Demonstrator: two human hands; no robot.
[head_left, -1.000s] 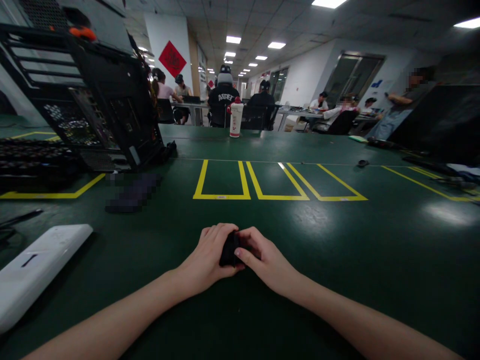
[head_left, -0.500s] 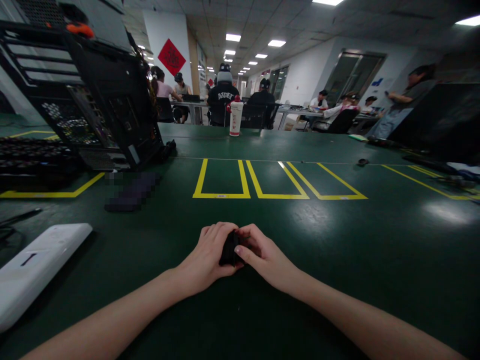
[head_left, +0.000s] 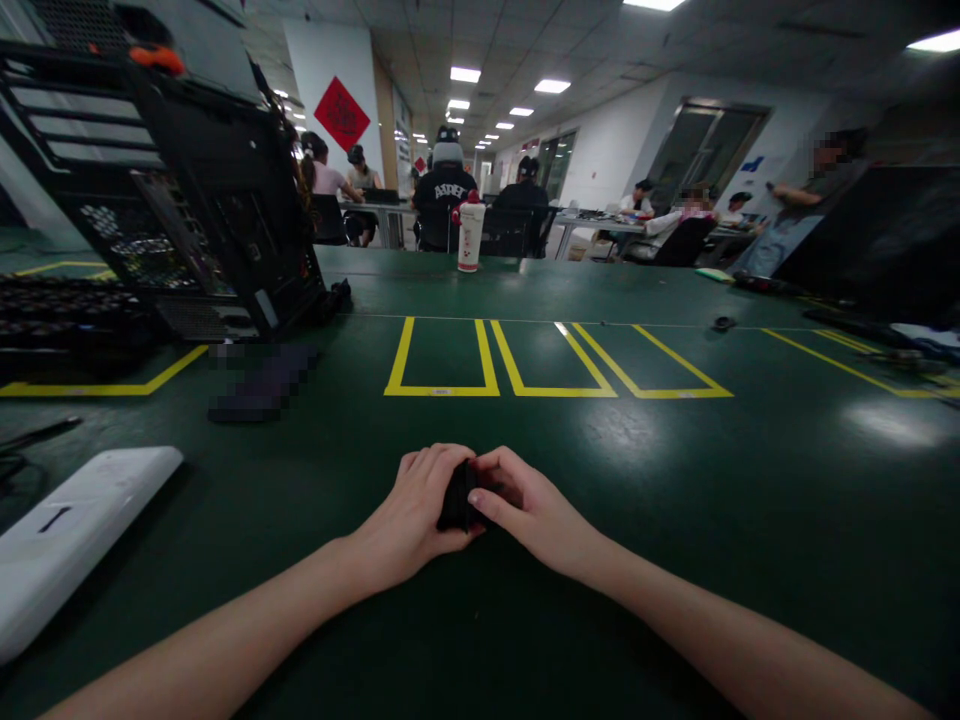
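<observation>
A small black object (head_left: 454,500), dark and boxy, is held between my two hands low over the green table (head_left: 480,640). My left hand (head_left: 416,510) wraps round its left side, fingers over the top and thumb along the near edge. From the other side my right hand (head_left: 525,510) grips it, with the thumb on its right face and the fingers bent behind. Much of the object is hidden by my fingers, and its exact kind cannot be made out.
Yellow tape outlines (head_left: 442,391) mark the table ahead. A black computer case (head_left: 217,220) stands left, near a blurred dark flat item (head_left: 259,385) and a white device (head_left: 82,530). A cup (head_left: 470,237) stands at the far edge. Several people sit beyond.
</observation>
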